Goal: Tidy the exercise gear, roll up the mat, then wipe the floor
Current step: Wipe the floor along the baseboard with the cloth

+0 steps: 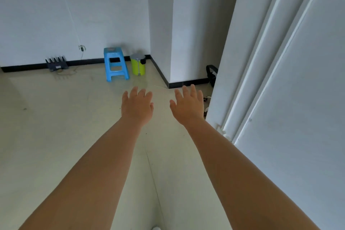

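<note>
Both my arms stretch forward over the pale tiled floor (56,127). My left hand (137,105) is held palm down with its fingers spread and holds nothing. My right hand (188,105) is beside it, also palm down, fingers apart and empty. No mat, cloth or exercise gear shows in this view.
A blue plastic stool (115,64) stands by the far wall, with a lime-green lidded bin (138,64) to its right. A dark router (56,64) sits on the floor at the left. A white door (289,80) fills the right side. A black object (211,74) lies behind the door's edge.
</note>
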`<state>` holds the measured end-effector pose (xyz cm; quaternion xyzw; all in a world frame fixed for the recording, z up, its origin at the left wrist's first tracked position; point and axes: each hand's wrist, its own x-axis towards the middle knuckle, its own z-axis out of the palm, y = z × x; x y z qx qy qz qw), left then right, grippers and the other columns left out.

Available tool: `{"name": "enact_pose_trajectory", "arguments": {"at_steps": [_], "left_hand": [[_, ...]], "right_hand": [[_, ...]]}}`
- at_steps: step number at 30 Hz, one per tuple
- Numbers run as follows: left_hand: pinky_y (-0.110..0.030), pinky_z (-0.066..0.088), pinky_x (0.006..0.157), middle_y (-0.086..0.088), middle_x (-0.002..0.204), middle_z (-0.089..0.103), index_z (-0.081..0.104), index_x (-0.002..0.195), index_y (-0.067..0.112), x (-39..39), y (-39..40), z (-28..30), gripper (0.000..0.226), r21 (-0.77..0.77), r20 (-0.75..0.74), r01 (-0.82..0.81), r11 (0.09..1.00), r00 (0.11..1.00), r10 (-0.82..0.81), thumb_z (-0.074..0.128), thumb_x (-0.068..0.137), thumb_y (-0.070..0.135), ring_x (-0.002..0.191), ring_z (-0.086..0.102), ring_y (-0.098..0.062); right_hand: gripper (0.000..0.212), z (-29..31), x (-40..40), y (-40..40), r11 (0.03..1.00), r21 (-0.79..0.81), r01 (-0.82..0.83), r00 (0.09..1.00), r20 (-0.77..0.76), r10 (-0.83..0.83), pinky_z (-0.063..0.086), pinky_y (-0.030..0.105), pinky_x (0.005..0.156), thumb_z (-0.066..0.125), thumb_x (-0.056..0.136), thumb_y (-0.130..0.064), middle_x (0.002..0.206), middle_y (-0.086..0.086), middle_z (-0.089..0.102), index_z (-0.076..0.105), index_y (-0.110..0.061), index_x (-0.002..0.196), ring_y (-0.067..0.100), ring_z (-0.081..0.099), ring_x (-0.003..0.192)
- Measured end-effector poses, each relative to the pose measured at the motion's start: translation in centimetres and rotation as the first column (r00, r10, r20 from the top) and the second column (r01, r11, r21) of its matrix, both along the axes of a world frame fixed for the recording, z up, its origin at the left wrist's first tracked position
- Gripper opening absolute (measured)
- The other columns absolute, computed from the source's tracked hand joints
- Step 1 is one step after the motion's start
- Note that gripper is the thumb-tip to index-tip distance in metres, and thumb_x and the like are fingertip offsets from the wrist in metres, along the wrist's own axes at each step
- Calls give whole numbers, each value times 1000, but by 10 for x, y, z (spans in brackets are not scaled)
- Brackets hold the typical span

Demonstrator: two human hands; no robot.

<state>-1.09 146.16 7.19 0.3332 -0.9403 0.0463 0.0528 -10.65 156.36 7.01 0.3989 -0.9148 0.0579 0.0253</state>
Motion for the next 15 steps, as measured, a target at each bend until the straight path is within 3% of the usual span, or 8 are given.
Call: {"name": "enact_pose_trajectory", "arguments": {"at_steps": [6, 15], "left_hand": [[-44, 11, 119, -3, 157, 20, 25, 147, 18, -84, -199, 31, 47, 8, -10, -68, 998, 998, 68, 28, 102, 30, 148, 9, -24], [-43, 14, 118, -2, 156, 24, 28, 146, 18, -195, -497, 21, 46, -6, -29, -104, 995, 994, 104, 30, 102, 31, 147, 12, -24]], "right_hand": [[53, 23, -91, -207, 997, -14, -81, 996, 21, 81, -1, 44, 119, 20, 101, -38, 159, 5, 7, 12, -20, 150, 27, -5, 147], [53, 10, -208, -502, 995, -25, -97, 995, 19, 97, 1, 44, 119, 20, 101, -37, 159, 6, 8, 13, -19, 150, 28, -4, 147]]}}
